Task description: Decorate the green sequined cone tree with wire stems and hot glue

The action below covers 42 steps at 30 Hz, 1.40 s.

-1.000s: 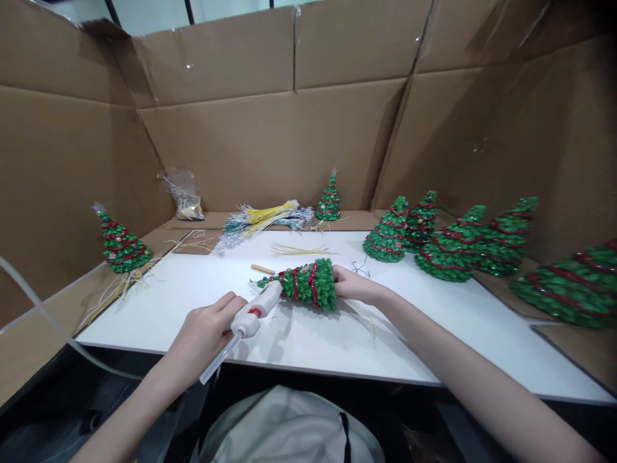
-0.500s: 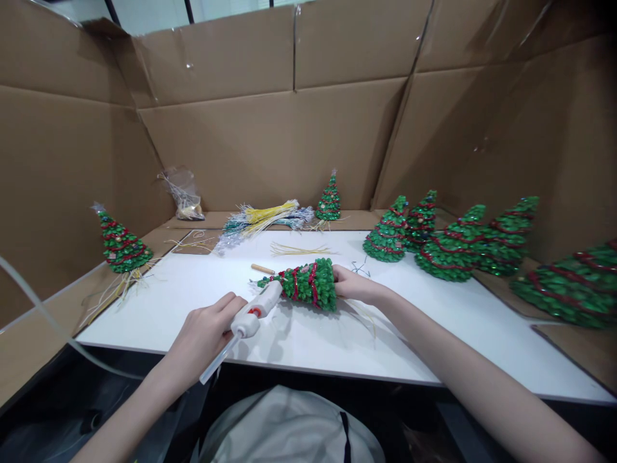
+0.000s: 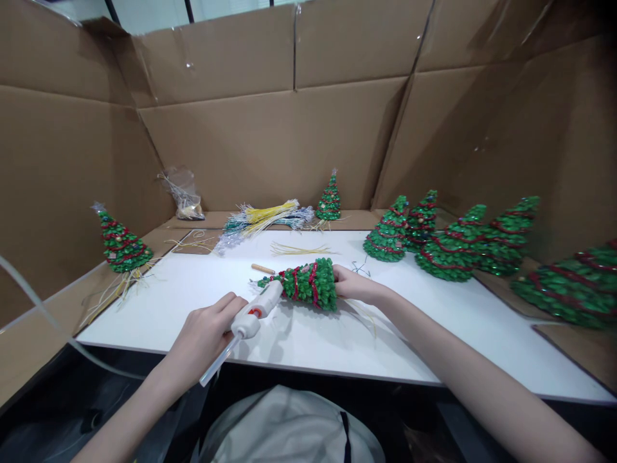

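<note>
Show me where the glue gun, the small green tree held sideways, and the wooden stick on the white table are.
glue gun [image 3: 255, 310], head view, on its white body beside the red switch.
small green tree [image 3: 311, 283], head view, on its green side with red garland.
wooden stick [image 3: 262, 268], head view, on its middle.

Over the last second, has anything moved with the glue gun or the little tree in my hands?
Nothing visibly changed. The left hand still grips the glue gun with its nozzle at the tree, which the right hand still holds on its side over the white board.
</note>
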Tool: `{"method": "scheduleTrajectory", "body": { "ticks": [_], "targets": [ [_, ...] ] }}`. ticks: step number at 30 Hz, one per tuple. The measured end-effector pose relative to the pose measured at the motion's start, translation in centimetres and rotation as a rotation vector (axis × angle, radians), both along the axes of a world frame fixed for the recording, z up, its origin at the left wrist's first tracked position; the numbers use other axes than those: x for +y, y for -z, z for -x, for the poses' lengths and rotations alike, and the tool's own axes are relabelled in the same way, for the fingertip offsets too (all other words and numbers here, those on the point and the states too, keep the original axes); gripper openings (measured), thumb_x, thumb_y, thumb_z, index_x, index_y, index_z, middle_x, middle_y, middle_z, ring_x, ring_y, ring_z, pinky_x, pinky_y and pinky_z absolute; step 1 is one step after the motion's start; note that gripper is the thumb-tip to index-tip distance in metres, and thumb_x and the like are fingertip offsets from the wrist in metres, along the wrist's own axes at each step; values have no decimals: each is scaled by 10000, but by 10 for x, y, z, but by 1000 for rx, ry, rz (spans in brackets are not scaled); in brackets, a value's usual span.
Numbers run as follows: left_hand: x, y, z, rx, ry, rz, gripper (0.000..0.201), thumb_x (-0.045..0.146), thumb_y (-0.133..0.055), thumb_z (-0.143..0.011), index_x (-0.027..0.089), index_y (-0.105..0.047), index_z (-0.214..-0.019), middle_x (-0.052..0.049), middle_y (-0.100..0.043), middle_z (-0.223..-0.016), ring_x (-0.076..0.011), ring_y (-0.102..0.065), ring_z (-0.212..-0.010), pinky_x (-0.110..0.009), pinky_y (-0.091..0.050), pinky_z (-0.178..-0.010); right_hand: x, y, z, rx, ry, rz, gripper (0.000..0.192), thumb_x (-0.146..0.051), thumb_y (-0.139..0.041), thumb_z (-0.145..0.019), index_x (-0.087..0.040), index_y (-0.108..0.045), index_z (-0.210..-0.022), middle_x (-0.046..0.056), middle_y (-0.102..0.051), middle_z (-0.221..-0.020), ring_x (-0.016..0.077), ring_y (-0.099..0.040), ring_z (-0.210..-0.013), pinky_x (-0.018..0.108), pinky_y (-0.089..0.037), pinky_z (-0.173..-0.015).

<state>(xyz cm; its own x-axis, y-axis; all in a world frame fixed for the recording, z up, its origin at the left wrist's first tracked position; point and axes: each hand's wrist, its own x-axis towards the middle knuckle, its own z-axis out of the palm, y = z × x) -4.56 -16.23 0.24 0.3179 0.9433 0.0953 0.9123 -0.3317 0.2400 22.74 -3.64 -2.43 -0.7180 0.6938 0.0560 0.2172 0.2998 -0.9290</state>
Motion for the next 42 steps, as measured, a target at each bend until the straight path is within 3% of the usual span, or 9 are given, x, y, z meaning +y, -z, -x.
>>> {"method": "scheduleTrajectory", "body": {
  "ticks": [36,42],
  "targets": [
    [-1,-3,-5,52,-23,30,185,146,-373,-764,221,-478,-896,-12,-535,-938,-141,-560,-746,-221,-367,-643,0,1,0,-23,0,20,454,-143,-550,-665,-141,-604,-1116,59,-614,-1187,283,-559,-1084,401,-444,-920],
    [-2,-4,-5,42,-26,25,166,166,-372,-785,223,-482,-896,-10,-536,-926,-141,-561,-746,-222,-370,-648,-2,-2,1,-16,-18,27,391,-149,-551,-666,-134,-639,-1047,58,-631,-1157,277,-566,-1070,391,-437,-926]
  ]
}}
